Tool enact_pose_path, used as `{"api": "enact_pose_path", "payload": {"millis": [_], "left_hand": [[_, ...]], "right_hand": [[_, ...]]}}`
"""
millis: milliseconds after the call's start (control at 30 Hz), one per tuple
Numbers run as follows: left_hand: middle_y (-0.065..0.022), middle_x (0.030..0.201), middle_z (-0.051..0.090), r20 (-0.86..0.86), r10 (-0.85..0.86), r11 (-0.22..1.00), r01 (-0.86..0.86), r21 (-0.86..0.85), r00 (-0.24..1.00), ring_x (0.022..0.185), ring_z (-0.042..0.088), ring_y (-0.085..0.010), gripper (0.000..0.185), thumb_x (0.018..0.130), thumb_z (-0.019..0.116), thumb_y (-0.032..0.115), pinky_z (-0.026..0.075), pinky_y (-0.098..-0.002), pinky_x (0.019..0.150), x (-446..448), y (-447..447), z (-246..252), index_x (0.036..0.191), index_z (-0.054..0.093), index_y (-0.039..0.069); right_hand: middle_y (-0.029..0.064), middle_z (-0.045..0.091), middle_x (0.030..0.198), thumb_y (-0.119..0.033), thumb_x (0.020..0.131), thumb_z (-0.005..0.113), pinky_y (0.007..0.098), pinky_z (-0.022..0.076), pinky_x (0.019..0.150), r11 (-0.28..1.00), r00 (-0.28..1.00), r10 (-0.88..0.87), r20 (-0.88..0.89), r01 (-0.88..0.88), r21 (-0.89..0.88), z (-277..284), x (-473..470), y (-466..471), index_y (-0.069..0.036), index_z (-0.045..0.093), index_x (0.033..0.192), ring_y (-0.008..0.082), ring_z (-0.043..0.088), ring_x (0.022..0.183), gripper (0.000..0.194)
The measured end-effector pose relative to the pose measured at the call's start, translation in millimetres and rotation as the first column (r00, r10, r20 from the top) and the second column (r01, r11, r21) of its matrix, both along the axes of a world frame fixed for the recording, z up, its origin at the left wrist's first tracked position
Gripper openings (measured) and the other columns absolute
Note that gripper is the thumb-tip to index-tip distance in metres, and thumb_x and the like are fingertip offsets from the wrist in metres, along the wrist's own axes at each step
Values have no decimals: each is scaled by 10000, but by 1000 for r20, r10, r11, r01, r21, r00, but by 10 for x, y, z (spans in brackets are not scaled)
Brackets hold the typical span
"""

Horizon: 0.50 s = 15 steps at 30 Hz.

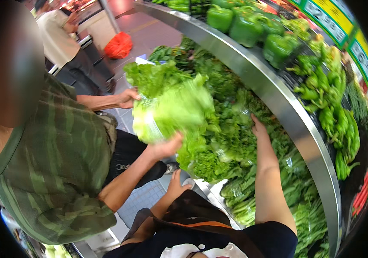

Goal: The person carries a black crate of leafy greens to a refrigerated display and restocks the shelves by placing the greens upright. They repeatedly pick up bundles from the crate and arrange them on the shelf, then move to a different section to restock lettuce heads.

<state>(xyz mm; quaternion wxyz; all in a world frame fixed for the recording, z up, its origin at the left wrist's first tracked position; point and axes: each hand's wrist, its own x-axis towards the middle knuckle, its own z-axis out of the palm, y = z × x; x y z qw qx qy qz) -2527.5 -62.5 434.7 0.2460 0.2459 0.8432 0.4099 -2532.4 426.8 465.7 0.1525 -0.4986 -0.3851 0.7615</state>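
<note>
My left hand (pixel 178 187) is empty with its fingers spread, just below the near edge of the leafy lettuce (pixel 208 164). On the right, my right hand (pixel 259 127) reaches into the dark green leafy vegetables (pixel 235 129). Its fingertips are partly hidden, and whether they grip anything does not show. A person in a camouflage shirt stands at the left. Their two hands hold bunches of light green lettuce (pixel 171 109), blurred and bound with clear bands, above the display between us.
A curved metal rail (pixel 277 84) separates the greens from a shelf with wrapped green bell peppers (pixel 247 27), long green peppers (pixel 335 119) and red chillies (pixel 366 185). Bok-choy-like greens (pixel 242 196) lie nearer me. Another person stands farther back, near a red plastic bag (pixel 118 45) on the floor.
</note>
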Motion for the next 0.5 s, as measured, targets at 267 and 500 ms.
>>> {"api": "enact_pose_path", "payload": {"millis": [267,500], "left_hand": [[-265,1277,353,62,194,981,-195,11,979,1189,359,-397,816,657,730,344,331,-398,977,148,-766,-174,1258,343,-48],[-224,1231,427,253,309,947,-320,1,917,1012,545,-306,717,735,693,349,453,-367,836,681,-833,-37,1252,377,-36]], "right_hand": [[152,217,1414,-351,716,720,463,334,1003,899,818,199,540,-372,231,740,118,-55,-38,252,1358,319,296,1259,854],[168,412,1290,-238,769,640,419,273,1031,453,976,81,200,-215,865,1346,722,-1299,-10,396,1244,284,375,1212,581]]}}
